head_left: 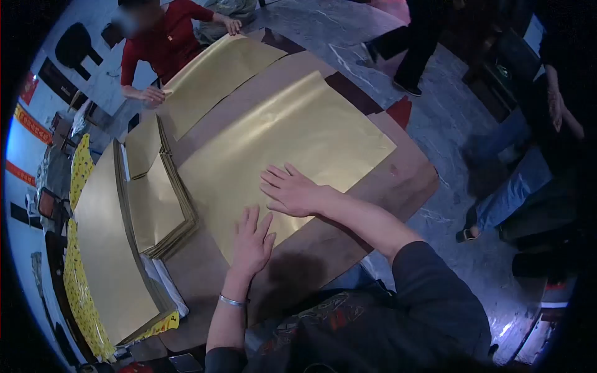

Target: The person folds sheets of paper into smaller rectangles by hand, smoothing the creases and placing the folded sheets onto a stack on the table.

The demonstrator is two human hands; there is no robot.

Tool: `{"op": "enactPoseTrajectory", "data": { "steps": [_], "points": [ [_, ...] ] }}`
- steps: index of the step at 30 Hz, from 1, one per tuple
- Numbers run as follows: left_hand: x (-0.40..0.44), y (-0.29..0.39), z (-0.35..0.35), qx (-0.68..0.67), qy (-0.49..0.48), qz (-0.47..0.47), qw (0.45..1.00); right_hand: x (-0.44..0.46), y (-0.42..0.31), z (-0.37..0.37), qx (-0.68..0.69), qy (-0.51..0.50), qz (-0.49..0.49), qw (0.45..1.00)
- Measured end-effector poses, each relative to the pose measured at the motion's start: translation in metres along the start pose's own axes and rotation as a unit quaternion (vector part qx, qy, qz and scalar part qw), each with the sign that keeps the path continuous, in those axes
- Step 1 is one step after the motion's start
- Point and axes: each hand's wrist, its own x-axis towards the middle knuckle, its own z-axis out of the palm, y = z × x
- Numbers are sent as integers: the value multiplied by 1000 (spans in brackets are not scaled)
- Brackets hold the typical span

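A large gold paper sheet [298,130] lies spread on the brown-covered table, with a raised crease or curl along its far side. My left hand [252,242] rests on its near left part, fingers stretched out and thumb apart. My right hand [293,191] lies flat on the sheet a little farther in, its fingers spread. Neither hand grips anything. Left of the sheet are stacks of folded gold paper [163,208], and beyond them a tall pile of large gold sheets [102,242].
Across the table a person in a red top [168,37] holds another gold sheet [217,74] by its edge. Yellow patterned wrapping [81,298] hangs beside the big pile. Brown table covering [404,180] shows at right. Other people stand on the marbled floor [435,217] to the right.
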Motion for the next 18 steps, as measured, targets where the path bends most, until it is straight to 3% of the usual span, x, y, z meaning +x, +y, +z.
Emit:
{"op": "enactPoseTrajectory", "data": {
  "steps": [5, 12, 14, 18],
  "points": [
    [2, -3, 3, -20, -5, -26, 999, 39, 61, -17, -35, -30, 110, 993],
    [11, -13, -2, -62, 29, 10, 998, 70, 131, -34, -37, -2, 260, 965],
    [20, -17, -6, -92, -14, 42, 995, 80, 137, -37, -44, -3, 306, 951],
    [69, -12, -18, -111, -78, 52, 989, 80, 134, -41, -36, -3, 306, 951]
  ]
}}
